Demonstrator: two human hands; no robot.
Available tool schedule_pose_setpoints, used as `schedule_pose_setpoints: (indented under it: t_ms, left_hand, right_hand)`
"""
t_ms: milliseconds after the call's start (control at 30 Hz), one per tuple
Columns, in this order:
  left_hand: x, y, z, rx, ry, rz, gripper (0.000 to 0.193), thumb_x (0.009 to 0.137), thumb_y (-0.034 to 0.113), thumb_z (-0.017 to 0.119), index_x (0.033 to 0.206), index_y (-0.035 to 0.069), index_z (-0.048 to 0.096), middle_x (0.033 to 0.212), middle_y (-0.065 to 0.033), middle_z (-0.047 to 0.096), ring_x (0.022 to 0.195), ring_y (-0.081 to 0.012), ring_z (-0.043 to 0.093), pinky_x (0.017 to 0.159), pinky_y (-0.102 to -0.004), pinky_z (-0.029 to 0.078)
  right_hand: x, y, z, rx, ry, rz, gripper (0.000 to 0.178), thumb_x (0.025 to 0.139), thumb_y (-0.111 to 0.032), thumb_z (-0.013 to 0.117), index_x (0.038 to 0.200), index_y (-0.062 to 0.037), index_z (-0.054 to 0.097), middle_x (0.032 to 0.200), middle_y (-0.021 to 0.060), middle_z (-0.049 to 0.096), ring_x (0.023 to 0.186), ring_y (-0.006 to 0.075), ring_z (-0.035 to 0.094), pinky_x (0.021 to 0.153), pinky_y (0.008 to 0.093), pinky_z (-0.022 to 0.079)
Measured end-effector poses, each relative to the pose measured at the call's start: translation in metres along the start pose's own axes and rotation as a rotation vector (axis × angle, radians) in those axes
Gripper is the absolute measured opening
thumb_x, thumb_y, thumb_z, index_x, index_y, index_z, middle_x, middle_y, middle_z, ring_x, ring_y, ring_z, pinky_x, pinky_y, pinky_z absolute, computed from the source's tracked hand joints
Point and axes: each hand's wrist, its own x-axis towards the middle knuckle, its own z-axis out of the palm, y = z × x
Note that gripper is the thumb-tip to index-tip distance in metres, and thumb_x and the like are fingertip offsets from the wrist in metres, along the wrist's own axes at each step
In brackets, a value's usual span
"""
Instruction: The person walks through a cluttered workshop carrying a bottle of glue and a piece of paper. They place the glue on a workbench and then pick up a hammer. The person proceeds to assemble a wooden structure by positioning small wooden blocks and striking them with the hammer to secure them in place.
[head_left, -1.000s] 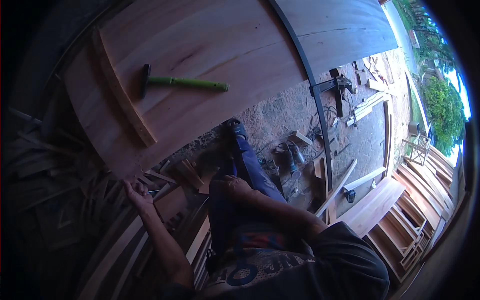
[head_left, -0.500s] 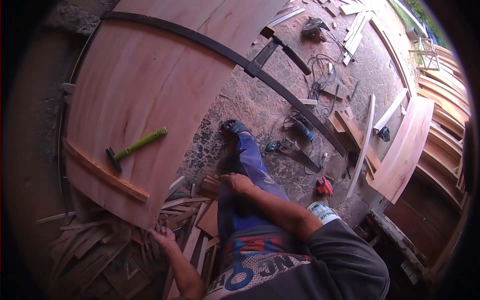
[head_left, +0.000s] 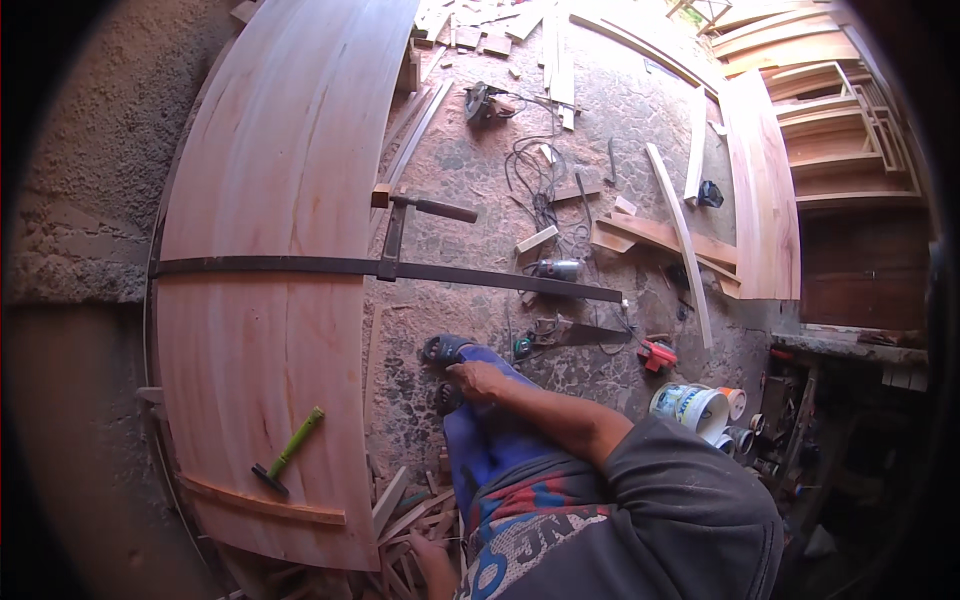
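Note:
A long pale wooden panel [head_left: 250, 370] lies lengthwise at my left. On its near end rests a hammer [head_left: 290, 450] with a green handle and dark head, beside a narrow wooden strip [head_left: 262, 503] lying across the panel. A dark bar clamp [head_left: 390, 268] spans the panel, its bar jutting out to the right. Down by the panel's near right corner, my left hand [head_left: 430, 550] is open above wood scraps, apart from the panel; its fingers show only in part. My right hand [head_left: 478, 382] lies over my leg at the knee, fingers loosely bent, holding no object.
Offcuts [head_left: 410, 520] are heaped below the panel's near end. Across the floor are a circular saw [head_left: 487, 104], tangled cables [head_left: 540, 175], a power tool [head_left: 556, 269], a red tool [head_left: 657, 355] and long boards [head_left: 680, 245]. Buckets [head_left: 690, 410] stand at right, before stacked curved wood [head_left: 830, 130].
My view has turned, so the panel now runs nearly straight away from me. My left hand has let go of the panel's corner and moved right. My right hand stays on my leg.

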Motion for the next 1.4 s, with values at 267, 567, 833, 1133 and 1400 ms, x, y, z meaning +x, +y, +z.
schedule_pose_setpoints:
  t_ms: [267,567,833,1133,1400]
  left_hand:
    - [0.000,0.055,0.101,0.455,-0.602,-0.291,0.040,0.098,0.052,0.047,0.093,0.016,0.063,0.065,0.0021,0.047,0.044,-0.0112,0.033,0.039,-0.0270,0.025]
    - [-0.046,0.041,0.182,0.648,-0.627,-0.226,0.035,0.096,0.048,0.053,0.094,0.014,0.063,0.070,0.0008,0.052,0.051,-0.0133,0.038,0.043,-0.0264,0.027]
    - [-0.046,0.002,0.193,0.789,-0.594,-0.129,0.034,0.096,0.046,0.054,0.093,0.013,0.062,0.072,-0.0006,0.052,0.053,-0.0147,0.040,0.043,-0.0274,0.031]
    - [-0.081,-0.060,0.260,0.421,-0.634,-0.219,0.043,0.100,0.047,0.043,0.089,0.011,0.065,0.068,-0.0007,0.051,0.045,-0.0117,0.035,0.039,-0.0254,0.027]
    - [-0.219,-0.314,0.304,1.130,-0.867,0.215,0.014,0.093,0.018,0.059,0.104,0.009,0.060,0.082,-0.0035,0.062,0.064,-0.0132,0.053,0.050,-0.0245,0.039]
  right_hand:
    - [-0.125,0.104,-0.011,0.060,0.336,0.438,0.040,0.088,-0.026,0.050,0.121,-0.0094,0.065,0.118,0.0218,0.064,0.110,0.0402,0.061,0.097,0.0471,0.048]
    - [-0.280,0.148,0.092,0.311,0.317,0.784,0.043,0.087,-0.037,0.053,0.118,-0.0099,0.068,0.117,0.0208,0.065,0.111,0.0373,0.061,0.096,0.0449,0.048]
    - [-0.311,0.247,0.175,0.519,0.391,0.796,0.051,0.088,-0.047,0.049,0.115,-0.0082,0.067,0.115,0.0231,0.066,0.110,0.0394,0.061,0.097,0.0469,0.045]
    - [-0.409,0.347,0.153,0.586,0.477,0.865,0.048,0.093,-0.042,0.045,0.122,-0.0099,0.065,0.119,0.0229,0.064,0.113,0.0386,0.060,0.100,0.0471,0.043]
    - [-0.513,0.457,0.039,0.746,0.430,0.940,0.042,0.091,-0.035,0.050,0.120,-0.0091,0.066,0.118,0.0206,0.066,0.114,0.0366,0.060,0.098,0.0453,0.044]
